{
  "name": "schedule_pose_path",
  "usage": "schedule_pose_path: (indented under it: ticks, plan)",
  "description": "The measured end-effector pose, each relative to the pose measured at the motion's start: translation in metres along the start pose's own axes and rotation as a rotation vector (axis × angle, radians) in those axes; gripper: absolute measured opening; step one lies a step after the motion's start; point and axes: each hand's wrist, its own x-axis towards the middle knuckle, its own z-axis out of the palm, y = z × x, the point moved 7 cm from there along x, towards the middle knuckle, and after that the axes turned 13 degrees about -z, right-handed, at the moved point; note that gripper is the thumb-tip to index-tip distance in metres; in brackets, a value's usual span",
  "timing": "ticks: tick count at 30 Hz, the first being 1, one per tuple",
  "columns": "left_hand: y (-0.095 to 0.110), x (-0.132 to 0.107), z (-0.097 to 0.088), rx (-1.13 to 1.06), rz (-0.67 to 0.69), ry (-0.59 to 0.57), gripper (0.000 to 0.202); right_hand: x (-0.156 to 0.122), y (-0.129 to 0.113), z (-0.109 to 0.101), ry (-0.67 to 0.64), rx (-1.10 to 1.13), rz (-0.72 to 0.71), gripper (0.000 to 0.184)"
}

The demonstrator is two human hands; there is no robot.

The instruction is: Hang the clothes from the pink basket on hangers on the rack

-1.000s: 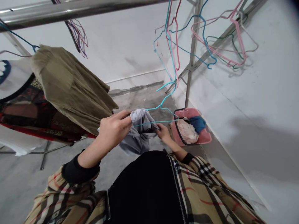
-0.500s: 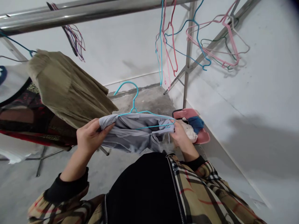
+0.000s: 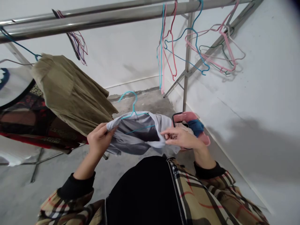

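The light-grey cloth garment (image 3: 137, 147) around a thin bright-blue hanger (image 3: 133, 107) is between the left hand (image 3: 98, 140), fingers pinching one end, and the bent right hand (image 3: 184, 137), fingers slightly apart at its edge.

Garment (image 3: 138, 148): centre, hanger (image 3: 135, 103) in its opening
Basket (image 3: 207, 140): three o'clock from it, clothes (image 3: 195, 126) inside
Rail (image 3: 112, 21): twelve o'clock, other hangers (image 3: 161, 47) on it at one
Hung shirt (image 3: 72, 89): ten o'clock
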Motion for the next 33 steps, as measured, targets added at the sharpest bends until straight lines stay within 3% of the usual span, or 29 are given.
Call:
schedule_pose_path:
  ticks: [1, 5, 7, 10, 12, 14, 18, 21, 25, 27, 29, 33]
  plan:
    - [-0.004, 0.002, 0.001, -0.071, -0.036, -0.001, 0.016, -0.001, -0.007, -0.003, -0.016, -0.055, -0.040, 0.031]
    - [-0.008, 0.011, 0.004, -0.242, -0.056, -0.061, 0.017, 0.005, -0.018, -0.046, 0.336, -0.442, -0.136, 0.035]
    - [-0.007, 0.014, 0.004, -0.278, -0.030, -0.101, 0.016, 0.014, -0.013, -0.052, 0.313, -0.598, -0.157, 0.045]
    - [-0.010, 0.018, 0.006, -0.280, -0.039, -0.157, 0.019, 0.028, 0.002, -0.042, 0.105, -0.603, -0.175, 0.036]
    - [-0.013, 0.021, 0.009, -0.270, -0.064, -0.174, 0.021, 0.030, 0.008, -0.031, -0.024, -0.462, -0.155, 0.028]
    - [-0.016, 0.023, 0.011, -0.260, -0.084, -0.161, 0.021, 0.028, 0.007, -0.024, -0.058, -0.294, -0.111, 0.034]
    - [-0.016, 0.030, 0.008, -0.088, -0.081, 0.050, 0.015, 0.028, -0.010, -0.020, 0.058, -0.090, -0.043, 0.034]
    - [-0.011, 0.035, 0.005, 0.056, -0.059, 0.215, 0.010, 0.038, -0.028, -0.015, 0.106, -0.128, -0.085, 0.032]
    - [-0.005, 0.035, 0.001, -0.090, -0.117, 0.367, 0.017, 0.051, -0.045, -0.008, 0.148, -0.283, -0.149, 0.031]
    - [-0.001, 0.036, 0.008, -0.163, -0.146, 0.341, 0.020, 0.058, -0.053, -0.006, 0.195, -0.332, -0.183, 0.030]
    - [0.001, 0.039, 0.018, -0.226, -0.183, 0.243, 0.033, 0.066, -0.062, -0.005, 0.261, -0.369, -0.230, 0.030]
    - [-0.012, 0.038, 0.021, -0.374, -0.267, 0.184, 0.050, 0.090, -0.086, -0.003, 0.378, -0.472, -0.313, 0.029]
